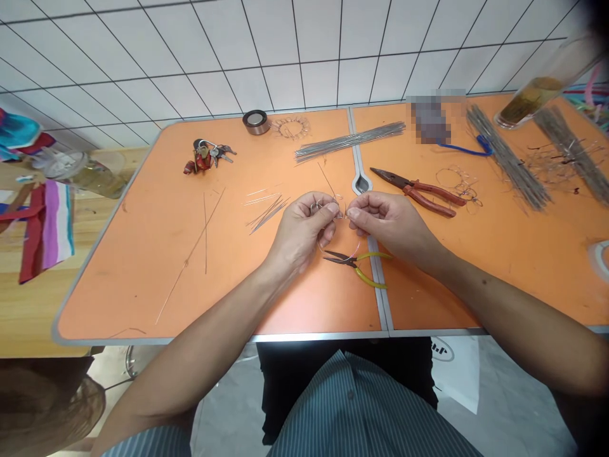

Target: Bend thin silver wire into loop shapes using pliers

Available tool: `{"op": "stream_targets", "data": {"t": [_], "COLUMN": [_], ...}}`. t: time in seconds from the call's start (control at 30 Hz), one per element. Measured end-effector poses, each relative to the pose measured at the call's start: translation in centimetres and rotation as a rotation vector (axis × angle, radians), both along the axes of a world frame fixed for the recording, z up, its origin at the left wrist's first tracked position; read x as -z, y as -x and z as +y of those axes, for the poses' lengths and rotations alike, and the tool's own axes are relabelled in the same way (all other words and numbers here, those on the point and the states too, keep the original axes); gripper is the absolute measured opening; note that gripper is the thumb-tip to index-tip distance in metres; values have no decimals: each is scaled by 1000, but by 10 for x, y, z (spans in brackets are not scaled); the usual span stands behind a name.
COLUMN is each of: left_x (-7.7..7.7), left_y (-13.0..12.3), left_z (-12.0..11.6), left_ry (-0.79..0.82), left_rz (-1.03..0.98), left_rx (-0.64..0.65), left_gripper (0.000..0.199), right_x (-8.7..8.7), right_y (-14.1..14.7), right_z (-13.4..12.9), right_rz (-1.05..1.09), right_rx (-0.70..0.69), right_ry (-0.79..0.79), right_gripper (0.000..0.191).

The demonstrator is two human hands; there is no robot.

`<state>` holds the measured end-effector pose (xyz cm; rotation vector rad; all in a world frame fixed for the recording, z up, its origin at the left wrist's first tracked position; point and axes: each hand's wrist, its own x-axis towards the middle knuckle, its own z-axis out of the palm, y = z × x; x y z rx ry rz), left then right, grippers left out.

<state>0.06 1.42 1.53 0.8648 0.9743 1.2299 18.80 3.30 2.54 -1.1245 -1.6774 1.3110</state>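
Both hands meet over the middle of the orange table, with a thin bent wire point(360, 246) running between and below them. My left hand point(311, 221) is closed, pinching the wire where it curls into small loops. Thumb and fingers of my right hand point(375, 214) press together on another part of the same wire. Just under the hands lie small yellow-handled pliers point(366, 270) with dark jaws. Larger red-handled pliers point(423, 192) rest to the right of my right hand. Several short wire pieces point(269, 212) lie left of my left hand.
On the orange table point(118, 266), a bundle of straight wires point(349, 141) lies behind the hands. Keys point(212, 154), a tape roll point(255, 122) and a wire ring point(291, 128) sit at the back left. More wire bundles point(509, 158) and a glass point(526, 105) stand at the right.
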Motion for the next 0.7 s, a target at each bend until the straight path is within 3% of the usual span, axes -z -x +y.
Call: {"op": "stream_targets", "data": {"t": [0.13, 0.33, 0.57, 0.7], "left_x": [1, 5, 6, 5], "left_y": [-2, -3, -3, -2], "left_z": [-3, -6, -4, -4], "left_ry": [32, 72, 102, 131], "left_rz": [36, 110, 39, -21], "left_rx": [87, 240, 147, 164], "left_gripper": [29, 33, 24, 22], "right_x": [-1, 0, -2, -3], "right_y": [1, 2, 0, -1], "right_z": [1, 1, 3, 5], "right_rz": [18, -5, 33, 42], "right_rx": [40, 89, 132, 147], "right_ry": [-48, -123, -81, -63], "right_gripper": [22, 10, 7, 11]}}
